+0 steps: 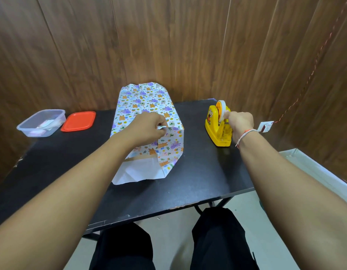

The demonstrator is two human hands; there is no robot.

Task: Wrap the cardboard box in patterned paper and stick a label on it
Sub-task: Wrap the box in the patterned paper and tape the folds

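Wood-panelled walls back a black table where the left hand presses curled fingers onto the patterned paper folded over the box at mid-table, pinning its seam, while the right hand pinches tape at the yellow tape dispenser, with a clear tub and red lid far left.

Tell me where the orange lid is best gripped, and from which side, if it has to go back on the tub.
Grip the orange lid by its near long edge, coming from the front with thumb above and fingers below. It lies flat on the black table, so only the raised rim offers purchase, and the clear tub crowds its left side.
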